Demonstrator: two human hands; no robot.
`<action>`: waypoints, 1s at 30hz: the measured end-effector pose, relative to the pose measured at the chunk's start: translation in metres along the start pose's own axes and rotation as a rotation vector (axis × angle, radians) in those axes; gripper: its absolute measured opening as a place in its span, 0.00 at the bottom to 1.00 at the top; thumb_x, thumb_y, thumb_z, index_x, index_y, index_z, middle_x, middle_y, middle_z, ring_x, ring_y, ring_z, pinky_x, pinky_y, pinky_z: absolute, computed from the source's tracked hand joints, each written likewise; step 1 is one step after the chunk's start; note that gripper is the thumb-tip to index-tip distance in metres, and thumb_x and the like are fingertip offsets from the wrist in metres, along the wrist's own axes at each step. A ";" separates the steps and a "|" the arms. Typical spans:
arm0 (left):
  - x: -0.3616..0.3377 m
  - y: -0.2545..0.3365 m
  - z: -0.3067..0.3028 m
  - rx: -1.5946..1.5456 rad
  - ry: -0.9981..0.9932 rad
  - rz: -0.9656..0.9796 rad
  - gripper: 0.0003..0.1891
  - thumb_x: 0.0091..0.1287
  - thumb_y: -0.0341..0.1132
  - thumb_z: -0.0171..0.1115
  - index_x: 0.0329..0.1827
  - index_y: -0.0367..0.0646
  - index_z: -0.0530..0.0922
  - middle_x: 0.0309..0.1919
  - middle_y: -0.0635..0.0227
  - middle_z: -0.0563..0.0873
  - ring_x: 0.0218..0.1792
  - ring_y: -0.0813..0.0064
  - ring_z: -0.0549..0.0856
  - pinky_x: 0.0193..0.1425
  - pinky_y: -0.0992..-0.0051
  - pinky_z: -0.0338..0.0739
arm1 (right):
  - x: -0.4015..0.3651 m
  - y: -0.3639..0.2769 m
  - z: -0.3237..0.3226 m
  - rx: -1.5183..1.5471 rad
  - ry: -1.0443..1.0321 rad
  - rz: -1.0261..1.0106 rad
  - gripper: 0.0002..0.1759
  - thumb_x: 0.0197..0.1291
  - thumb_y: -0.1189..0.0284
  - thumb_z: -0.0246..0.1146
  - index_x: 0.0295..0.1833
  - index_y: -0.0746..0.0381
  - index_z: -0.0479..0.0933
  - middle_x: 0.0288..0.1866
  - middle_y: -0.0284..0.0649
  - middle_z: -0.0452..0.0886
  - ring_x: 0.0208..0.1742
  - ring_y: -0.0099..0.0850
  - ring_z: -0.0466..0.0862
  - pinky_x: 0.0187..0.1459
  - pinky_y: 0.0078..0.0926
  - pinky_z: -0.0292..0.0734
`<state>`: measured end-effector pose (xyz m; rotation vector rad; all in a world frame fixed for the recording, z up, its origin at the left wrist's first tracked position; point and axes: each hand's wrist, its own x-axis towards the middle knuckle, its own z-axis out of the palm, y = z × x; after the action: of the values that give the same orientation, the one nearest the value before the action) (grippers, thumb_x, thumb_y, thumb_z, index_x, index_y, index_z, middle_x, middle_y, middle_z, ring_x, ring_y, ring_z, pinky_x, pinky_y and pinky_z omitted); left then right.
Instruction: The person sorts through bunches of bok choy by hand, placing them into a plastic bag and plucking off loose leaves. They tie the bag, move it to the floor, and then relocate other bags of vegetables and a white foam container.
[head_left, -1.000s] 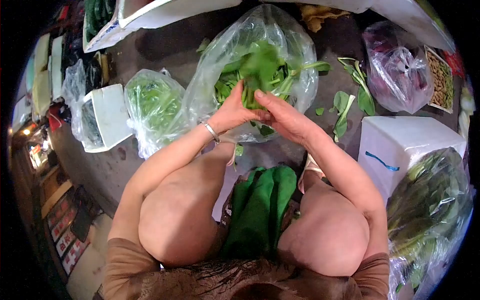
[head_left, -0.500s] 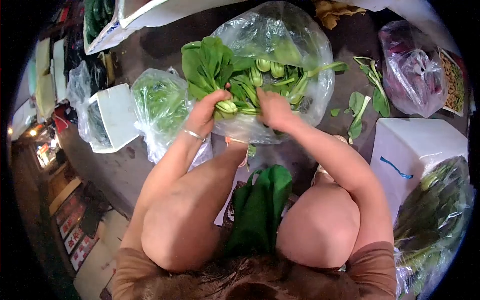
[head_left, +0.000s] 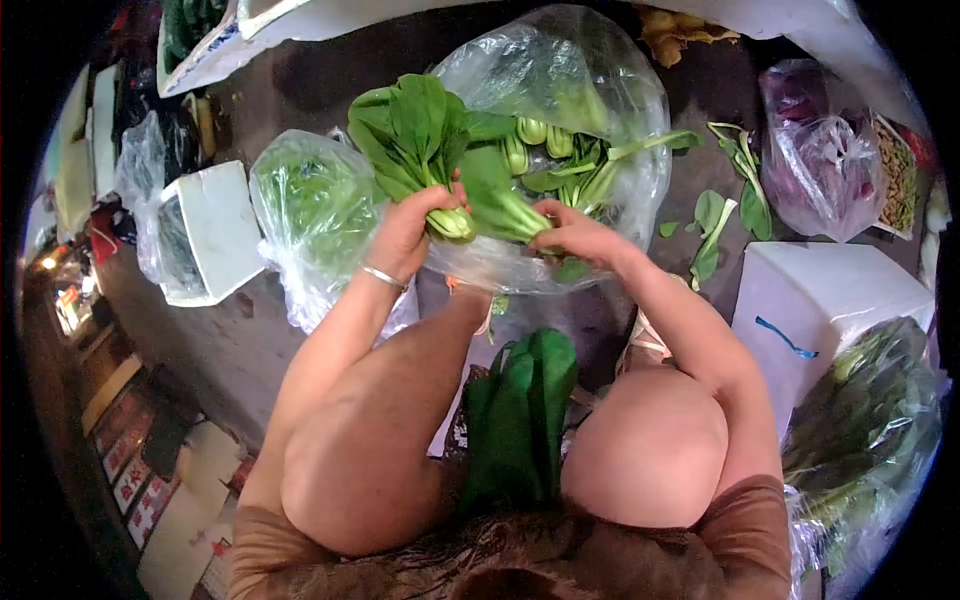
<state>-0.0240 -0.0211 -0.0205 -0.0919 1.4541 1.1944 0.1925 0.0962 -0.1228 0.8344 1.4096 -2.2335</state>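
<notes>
My left hand (head_left: pixel 408 232) is closed around the stems of a bunch of bok choy (head_left: pixel 415 135), its green leaves pointing up and its pale bases near my fingers. My right hand (head_left: pixel 580 238) grips another bok choy (head_left: pixel 510 205) by its stem end, with the leaves slanting toward the bunch on the left. Both hands are over the near side of a large clear plastic bag (head_left: pixel 645 185). Inside the bag, more bok choy (head_left: pixel 590 190) lies with several pale bases showing.
Left of the bag stand a plastic bag of leafy greens (head_left: pixel 315 200) and a white foam box (head_left: pixel 218 230). Loose leaves (head_left: pixel 712 235) lie on the dark floor (head_left: pixel 225 335) at right, near a bag of purple produce (head_left: pixel 825 170), a white box (head_left: pixel 830 290) and bagged greens (head_left: pixel 865 410).
My right hand has come up from among the bok choy in the bag and now holds one by its stem end. The left hand keeps its bunch in nearly the same place.
</notes>
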 end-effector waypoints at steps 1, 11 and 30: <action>-0.001 0.001 0.000 -0.008 -0.047 -0.012 0.20 0.58 0.28 0.59 0.54 0.32 0.74 0.40 0.63 0.83 0.42 0.68 0.83 0.53 0.70 0.77 | -0.012 -0.010 -0.007 0.332 -0.047 0.100 0.30 0.52 0.71 0.68 0.60 0.66 0.66 0.41 0.41 0.80 0.40 0.27 0.81 0.33 0.23 0.74; -0.006 -0.014 0.029 -0.107 -0.244 -0.315 0.11 0.67 0.31 0.61 0.49 0.39 0.80 0.45 0.65 0.85 0.46 0.74 0.84 0.55 0.72 0.78 | -0.032 -0.059 0.048 0.131 0.177 -0.150 0.29 0.62 0.65 0.64 0.63 0.67 0.63 0.36 0.41 0.80 0.30 0.25 0.80 0.30 0.23 0.75; -0.001 -0.016 0.043 0.177 -0.161 -0.161 0.08 0.57 0.25 0.67 0.39 0.36 0.80 0.32 0.67 0.85 0.34 0.76 0.84 0.38 0.77 0.79 | -0.050 -0.016 -0.065 -0.892 0.816 0.301 0.19 0.59 0.59 0.63 0.43 0.65 0.75 0.41 0.54 0.83 0.46 0.51 0.83 0.45 0.48 0.77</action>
<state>0.0167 0.0007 -0.0197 0.0083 1.3769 0.9178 0.2394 0.1618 -0.1000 1.5047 2.1482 -0.8292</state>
